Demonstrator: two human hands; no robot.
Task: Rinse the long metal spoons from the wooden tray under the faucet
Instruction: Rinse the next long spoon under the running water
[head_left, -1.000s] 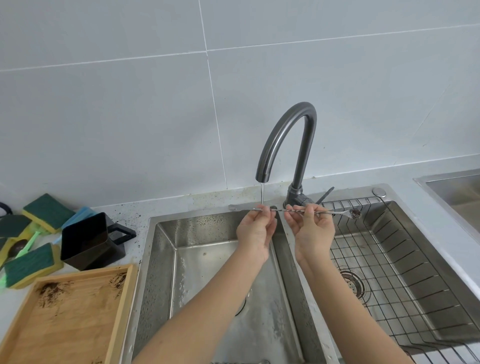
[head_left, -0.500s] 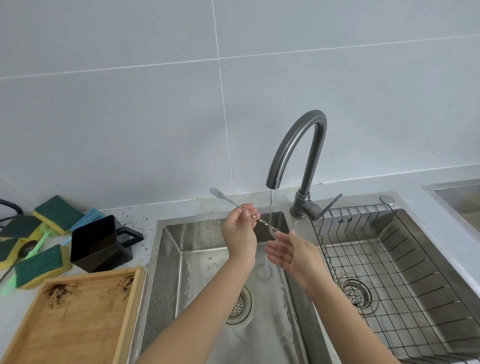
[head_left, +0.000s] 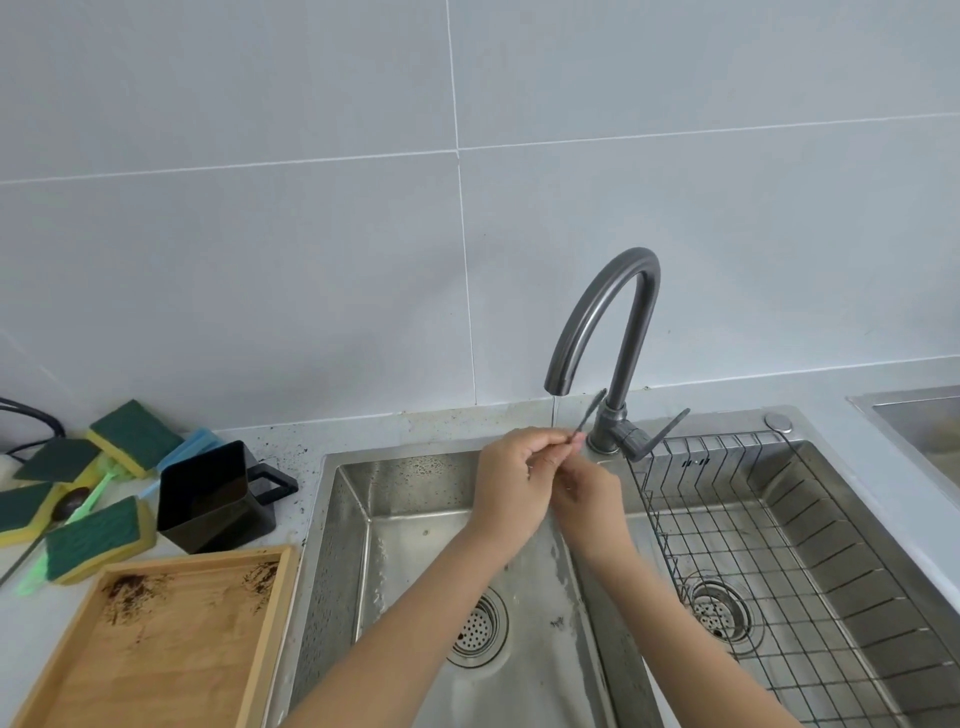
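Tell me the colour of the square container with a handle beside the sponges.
Black, inside and out: the container shows best in the head view, left of the sink.

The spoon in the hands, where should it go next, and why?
Probably lower the spoon into the water stream. Both hands, left hand and right hand, pinch it beside the faucet, and its free end sticks up past the stream.

A kitchen: double steel sink (head_left: 332, 519), gooseneck faucet (head_left: 618, 322), tiled wall (head_left: 311, 234), scrub sponges (head_left: 98, 538).
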